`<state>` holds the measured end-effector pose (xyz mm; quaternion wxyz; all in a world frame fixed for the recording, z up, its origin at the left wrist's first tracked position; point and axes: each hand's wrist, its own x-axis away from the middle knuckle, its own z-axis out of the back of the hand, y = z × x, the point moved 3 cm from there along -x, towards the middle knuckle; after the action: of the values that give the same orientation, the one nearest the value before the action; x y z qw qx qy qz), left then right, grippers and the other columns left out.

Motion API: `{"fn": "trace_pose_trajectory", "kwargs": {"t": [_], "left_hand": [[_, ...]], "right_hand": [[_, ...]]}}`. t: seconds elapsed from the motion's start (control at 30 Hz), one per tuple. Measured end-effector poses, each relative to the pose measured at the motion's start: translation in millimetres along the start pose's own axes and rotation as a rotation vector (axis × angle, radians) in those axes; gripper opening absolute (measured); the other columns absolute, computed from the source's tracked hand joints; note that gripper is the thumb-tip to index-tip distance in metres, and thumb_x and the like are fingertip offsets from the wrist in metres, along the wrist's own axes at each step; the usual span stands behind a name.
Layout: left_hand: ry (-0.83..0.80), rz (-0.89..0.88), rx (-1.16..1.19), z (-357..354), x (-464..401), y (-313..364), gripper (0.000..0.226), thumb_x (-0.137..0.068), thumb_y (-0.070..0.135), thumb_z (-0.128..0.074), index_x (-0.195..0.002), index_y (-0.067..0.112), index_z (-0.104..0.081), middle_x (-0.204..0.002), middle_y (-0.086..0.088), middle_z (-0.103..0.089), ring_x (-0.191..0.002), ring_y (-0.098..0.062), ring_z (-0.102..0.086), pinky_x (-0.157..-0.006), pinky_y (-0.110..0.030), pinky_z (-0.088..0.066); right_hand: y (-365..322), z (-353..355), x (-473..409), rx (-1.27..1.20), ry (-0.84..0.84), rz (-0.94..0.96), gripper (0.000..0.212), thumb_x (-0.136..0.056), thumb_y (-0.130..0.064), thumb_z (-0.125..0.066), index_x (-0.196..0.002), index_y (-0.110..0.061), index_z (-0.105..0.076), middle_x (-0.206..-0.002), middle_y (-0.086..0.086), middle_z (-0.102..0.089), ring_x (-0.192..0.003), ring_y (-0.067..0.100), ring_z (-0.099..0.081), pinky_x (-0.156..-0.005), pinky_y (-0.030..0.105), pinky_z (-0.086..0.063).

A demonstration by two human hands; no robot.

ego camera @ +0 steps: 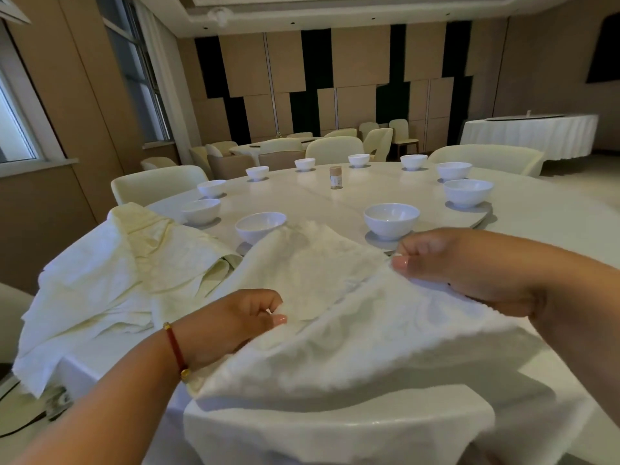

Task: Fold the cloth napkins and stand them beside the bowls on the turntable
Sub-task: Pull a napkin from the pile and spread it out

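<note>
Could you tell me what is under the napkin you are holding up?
The tablecloth and a chair back show below the napkin; whatever lies directly beneath it is covered.

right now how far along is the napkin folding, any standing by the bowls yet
Early stage. Done: the white bowls are set around the turntable, but no folded napkin stands beside any of them. In hand: the left hand and right hand each pinch an edge of one napkin, still spread open. Left: that fold, plus the heap of loose napkins at the left.

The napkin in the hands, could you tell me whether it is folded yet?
Not folded: the napkin is stretched open between left hand and right hand.
</note>
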<state>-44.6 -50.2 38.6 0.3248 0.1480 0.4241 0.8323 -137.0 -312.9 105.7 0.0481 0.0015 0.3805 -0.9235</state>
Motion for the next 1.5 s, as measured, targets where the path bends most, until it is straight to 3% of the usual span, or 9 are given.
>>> {"fn": "trace_pose_trajectory", "kwargs": {"t": [0.17, 0.33, 0.4, 0.53, 0.7, 0.87, 1.1, 1.3, 1.5], "left_hand": [[-0.155, 0.132, 0.319, 12.6, 12.8, -9.0, 0.057, -0.075, 0.031, -0.075, -0.101, -0.014, -0.051, -0.098, -0.019, -0.052, -0.088, -0.034, -0.041, -0.077, -0.047, -0.031], [-0.241, 0.24, 0.098, 13.9, 13.1, -24.4, 0.037, -0.075, 0.021, -0.071, -0.105, 0.0, -0.069, -0.095, -0.016, -0.069, -0.084, -0.022, -0.06, -0.074, -0.032, -0.047], [-0.167, 0.206, -0.038, 14.5, 8.1, -26.1, 0.011, -0.086, 0.008, -0.064, -0.085, 0.011, -0.074, -0.078, 0.0, -0.071, -0.071, -0.007, -0.061, -0.068, -0.021, -0.049], [0.225, 0.175, -0.062, 36.4, -4.5, -38.4, 0.022, -0.089, 0.005, -0.061, -0.073, 0.018, -0.066, -0.077, 0.005, -0.067, -0.078, -0.01, -0.061, -0.071, -0.016, -0.048], [0.211, 0.384, -0.665, 64.2, 1.2, -77.1, 0.027, -0.087, 0.049, -0.06, -0.101, 0.026, -0.059, -0.101, 0.009, -0.059, -0.093, -0.008, -0.056, -0.086, -0.026, -0.047], [0.188, 0.362, -0.592, 74.3, 23.2, -91.5, 0.029, -0.08, 0.046, -0.07, -0.103, 0.034, -0.057, -0.098, 0.01, -0.052, -0.085, -0.004, -0.051, -0.075, -0.015, -0.042], [0.218, 0.338, -0.526, 79.3, 32.8, -94.4, 0.02, -0.082, 0.031, -0.073, -0.079, 0.013, -0.065, -0.068, 0.007, -0.055, -0.057, -0.002, -0.043, -0.06, -0.015, -0.038], [0.499, 0.32, -0.379, 101.7, 43.2, -88.6, 0.019, -0.083, 0.026, -0.072, -0.072, 0.012, -0.065, -0.077, -0.012, -0.065, -0.069, -0.018, -0.051, -0.068, -0.028, -0.043], [0.75, 0.335, -0.201, 128.3, 57.1, -89.8, 0.027, -0.087, 0.007, -0.065, -0.065, 0.002, -0.05, -0.077, -0.009, -0.067, -0.076, -0.022, -0.059, -0.068, -0.03, -0.042]], "right_hand": [[-8.4, 16.1, -8.3, 0.004, -0.016, -0.037, 0.039, -0.082, -0.056, -0.058, -0.058, -0.025, -0.056, -0.061, 0.003, -0.039, -0.057, 0.017, -0.033, -0.059, 0.028, -0.026], [18.1, 3.8, -56.9, 0.295, -0.059, -0.193, 0.036, -0.1, -0.031, -0.044, -0.074, -0.007, -0.051, -0.049, 0.001, -0.049, -0.051, 0.013, -0.042, -0.051, 0.02, -0.032], [34.9, -6.4, -77.8, 0.427, -0.076, -0.251, 0.034, -0.102, -0.028, -0.042, -0.071, -0.015, -0.046, -0.064, -0.004, -0.048, -0.059, 0.011, -0.044, -0.049, 0.018, -0.029], [63.1, -26.5, -109.5, 0.59, -0.046, -0.321, 0.03, -0.101, -0.029, -0.042, -0.074, -0.016, -0.045, -0.086, 0.003, -0.051, -0.084, 0.02, -0.046, -0.054, 0.017, -0.031], [71.2, -45.9, -136.3, 0.334, 0.081, -0.341, 0.028, -0.093, -0.034, -0.059, -0.081, -0.01, -0.052, -0.071, 0.002, -0.054, -0.076, 0.022, -0.055, -0.057, 0.026, -0.039], [55.6, -56.2, -145.2, 0.27, 0.121, -0.268, 0.029, -0.096, -0.032, -0.055, -0.081, -0.007, -0.055, -0.085, 0.007, -0.055, -0.095, 0.024, -0.058, -0.073, 0.026, -0.035], [60.9, -56.2, -149.9, -0.098, 0.403, -0.205, 0.029, -0.091, -0.03, -0.064, -0.074, -0.007, -0.072, -0.055, 0.0, -0.057, -0.054, 0.013, -0.048, -0.053, 0.023, -0.034], [65.2, -47.5, -155.6, -0.222, 0.596, -0.152, 0.043, -0.092, -0.027, -0.062, -0.049, -0.023, -0.063, -0.061, 0.0, -0.062, -0.067, 0.02, -0.057, -0.068, 0.029, -0.042], [66.0, -36.1, -156.6, -0.106, 0.665, -0.171, 0.039, -0.094, -0.022, -0.056, -0.057, -0.011, -0.049, -0.054, 0.007, -0.042, -0.056, 0.023, -0.039, -0.051, 0.027, -0.03]]}}
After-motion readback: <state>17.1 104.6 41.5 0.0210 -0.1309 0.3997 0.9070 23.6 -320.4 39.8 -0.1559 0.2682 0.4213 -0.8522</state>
